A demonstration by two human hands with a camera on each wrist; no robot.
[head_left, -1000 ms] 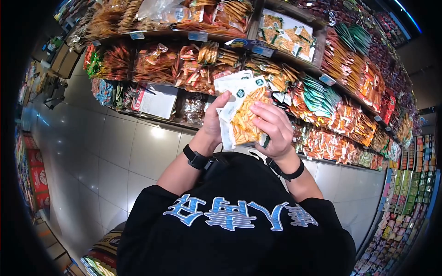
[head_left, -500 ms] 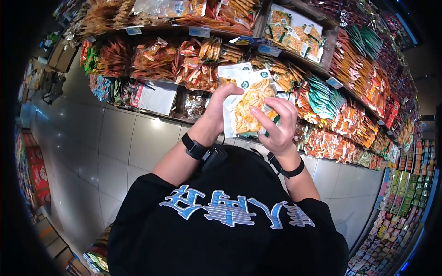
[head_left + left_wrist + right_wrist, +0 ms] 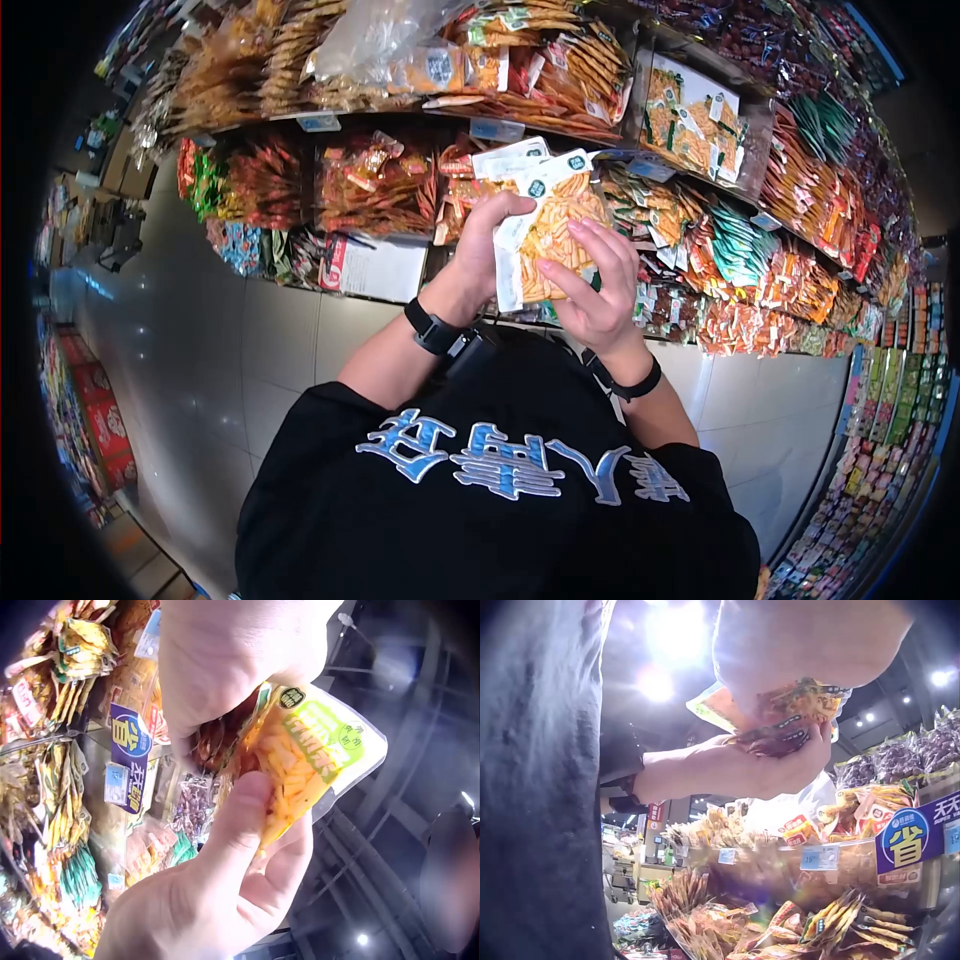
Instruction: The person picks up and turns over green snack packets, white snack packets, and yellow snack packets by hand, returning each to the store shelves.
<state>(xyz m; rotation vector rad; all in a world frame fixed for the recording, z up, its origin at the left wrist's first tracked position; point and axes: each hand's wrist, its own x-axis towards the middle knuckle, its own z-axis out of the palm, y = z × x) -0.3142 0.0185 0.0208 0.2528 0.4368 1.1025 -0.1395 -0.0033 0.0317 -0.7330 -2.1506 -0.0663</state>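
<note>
Small stack of snack packets [image 3: 548, 232]: clear film, white top edges with round green logos, filled with orange-yellow sticks. The front one shows a green label panel in the left wrist view. The stack stands roughly upright with tops fanned slightly apart, gripped at its sides between left hand [image 3: 478, 250] and right hand [image 3: 600, 290].

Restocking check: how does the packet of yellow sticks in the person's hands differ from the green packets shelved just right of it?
The held packet is clear-fronted, showing yellow-orange sticks under a white header; the green packets are opaque teal. The held packet stands upright, gripped by the left hand and right hand; the green packets lie piled on the shelf. Both are flat snack pouches.
</note>
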